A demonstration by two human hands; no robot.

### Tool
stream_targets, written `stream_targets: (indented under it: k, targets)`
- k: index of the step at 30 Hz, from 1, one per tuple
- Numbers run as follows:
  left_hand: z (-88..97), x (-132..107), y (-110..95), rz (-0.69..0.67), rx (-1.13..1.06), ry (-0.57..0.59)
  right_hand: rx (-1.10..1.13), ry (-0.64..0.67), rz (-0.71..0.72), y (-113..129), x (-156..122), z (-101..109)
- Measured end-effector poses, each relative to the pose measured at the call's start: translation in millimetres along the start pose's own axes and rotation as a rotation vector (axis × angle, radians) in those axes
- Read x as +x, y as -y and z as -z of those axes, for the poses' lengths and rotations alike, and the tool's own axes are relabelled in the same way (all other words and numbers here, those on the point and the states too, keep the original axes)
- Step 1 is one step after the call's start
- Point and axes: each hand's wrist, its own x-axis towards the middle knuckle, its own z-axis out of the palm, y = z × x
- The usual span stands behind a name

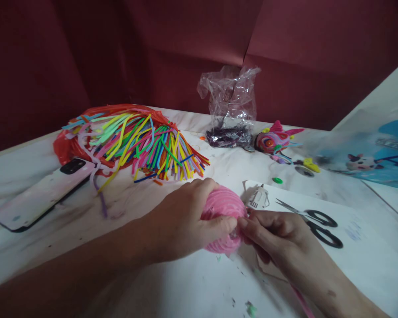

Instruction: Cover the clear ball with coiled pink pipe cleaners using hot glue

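Observation:
A pink ball (223, 198) wound from rows of pipe cleaner sits in my left hand (199, 216), fingers curled over its far side and thumb pressed on the front. My right hand (268, 234) pinches at the ball's right side, thumb against the curled fingers. Out from under the right wrist runs a pink pipe cleaner strand (301, 300); the pinched part is hidden by the fingertips. Just beyond the right hand are black-handled scissors (318, 221) on a white sheet (354, 247) and the white nozzle end of what looks like a glue gun (259, 197).
Many coloured pipe cleaners (146, 141) spill from a red bag (64, 143) at back left, beside a phone (46, 194). Farther back stand a clear plastic bag (232, 106) and a pink pipe-cleaner figure (273, 140). A blue printed package (378, 150) lies at right.

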Motion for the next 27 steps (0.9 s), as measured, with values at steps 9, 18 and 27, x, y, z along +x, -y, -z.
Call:
stream_targets:
  k: [9, 18, 27]
  targets:
    - [-1.9, 2, 8, -0.116, -0.023, 0.056, 0.052, 0.021, -0.032, 0, -1, 1]
    - [-0.1, 3, -1, -0.031, -0.024, 0.072, 0.037, 0.024, -0.02, -5, -1, 1]
    - [-0.4, 2, 3, -0.103, -0.002, 0.072, 0.05, -0.007, -0.062, 0, -4, 0]
